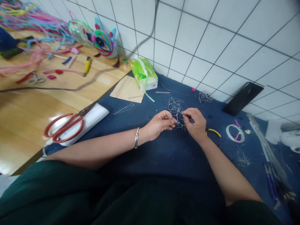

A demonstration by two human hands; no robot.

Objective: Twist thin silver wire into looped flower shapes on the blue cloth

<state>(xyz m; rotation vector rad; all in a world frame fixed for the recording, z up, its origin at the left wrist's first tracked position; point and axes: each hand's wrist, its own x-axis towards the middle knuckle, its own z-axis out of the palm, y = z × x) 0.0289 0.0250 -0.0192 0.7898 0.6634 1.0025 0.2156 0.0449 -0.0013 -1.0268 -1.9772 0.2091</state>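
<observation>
Between my hands is a wire ornament (174,105) of thin silvery loops with small pinkish dots on it. My left hand (162,123), a bangle at its wrist, pinches the ornament's lower left edge. From the other side, my right hand (194,123) holds a wire of the same piece between thumb and fingertips. Partly hidden behind my right wrist are pliers with a yellow handle (214,132). Loose straight wires (124,108) lie to the left on the dark blue cloth (150,156). A tangle of thin wire (205,97) sits at the back.
Orange-handled scissors (67,125) rest on a white box (93,114) at left. A green tissue pack (143,73) stands by the tiled wall, where a black phone (243,98) leans. A wire coil (235,133) and purple-handled pliers (272,184) lie at right. Pipe cleaners (39,23) cover the wooden table's back.
</observation>
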